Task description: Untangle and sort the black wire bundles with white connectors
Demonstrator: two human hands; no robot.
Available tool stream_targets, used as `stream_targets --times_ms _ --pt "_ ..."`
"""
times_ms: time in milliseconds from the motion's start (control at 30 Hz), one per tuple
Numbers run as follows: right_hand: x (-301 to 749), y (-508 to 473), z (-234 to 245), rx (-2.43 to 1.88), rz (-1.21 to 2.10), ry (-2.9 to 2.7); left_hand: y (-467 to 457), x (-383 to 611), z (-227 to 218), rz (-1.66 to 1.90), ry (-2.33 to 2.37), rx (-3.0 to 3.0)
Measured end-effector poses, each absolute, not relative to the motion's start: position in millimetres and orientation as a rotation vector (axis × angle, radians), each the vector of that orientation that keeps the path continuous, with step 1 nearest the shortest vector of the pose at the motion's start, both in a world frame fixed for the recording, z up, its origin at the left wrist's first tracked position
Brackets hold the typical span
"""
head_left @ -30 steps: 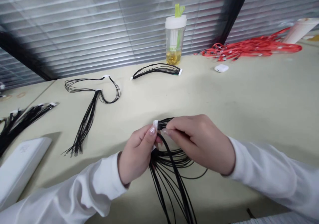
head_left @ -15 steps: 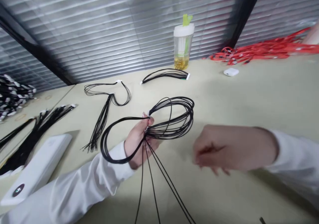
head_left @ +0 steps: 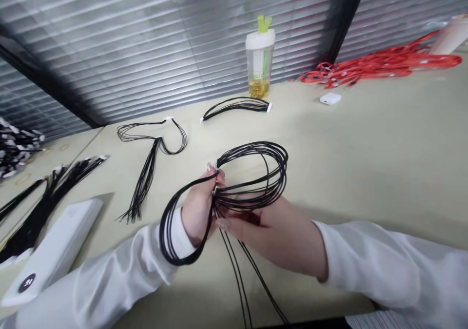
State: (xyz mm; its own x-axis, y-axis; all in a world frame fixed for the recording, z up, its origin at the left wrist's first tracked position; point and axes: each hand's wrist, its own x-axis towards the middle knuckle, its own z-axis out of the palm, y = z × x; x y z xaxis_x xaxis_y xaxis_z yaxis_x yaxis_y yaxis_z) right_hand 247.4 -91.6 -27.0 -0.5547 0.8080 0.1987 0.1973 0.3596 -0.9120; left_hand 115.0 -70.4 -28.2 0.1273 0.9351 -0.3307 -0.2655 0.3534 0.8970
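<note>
My left hand (head_left: 200,200) is closed around the middle of a looped black wire harness (head_left: 268,148), near its small white connectors. One bundle of wires bends left over my wrist; a larger loop bulges out to the right. My right hand (head_left: 270,226) is closed at the loose wires just under the connectors, thumb on top, its other fingers partly hidden behind the loop. Several free wires hang down from between the hands past the bottom edge. A similar wire harness (head_left: 148,170), tied into a heart-like loop with a tail, lies on the table beyond my left hand.
A short black harness (head_left: 237,106) lies near a lidded drink bottle (head_left: 259,66). Farther right are a white earbud case (head_left: 330,99) and red cables (head_left: 380,68). At left are a white power bank (head_left: 54,251) and black wire bundles (head_left: 47,207). Blinds stand behind.
My right hand has come in from the right and taken hold of the wires beneath the connectors. The left loop has sagged lower over my left wrist.
</note>
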Motion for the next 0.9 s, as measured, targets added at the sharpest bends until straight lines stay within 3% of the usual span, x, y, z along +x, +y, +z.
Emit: stream_targets --times_ms 300,533,767,900 --pt "244.4 -88.8 -31.3 -0.861 0.823 -2.122 -71.8 114.4 -24.8 0.973 0.903 0.577" --pt "248.4 -90.5 -31.7 -1.031 1.158 -2.003 -67.8 107.2 -28.1 0.848 0.776 0.463" --pt "261.6 -77.2 -33.6 -0.916 0.157 -2.502 -65.9 102.1 -36.0 0.77 0.669 0.401" --pt "286.0 -73.6 -19.0 -1.111 -0.169 -2.557 -64.7 101.9 -39.4 0.8 0.634 0.36"
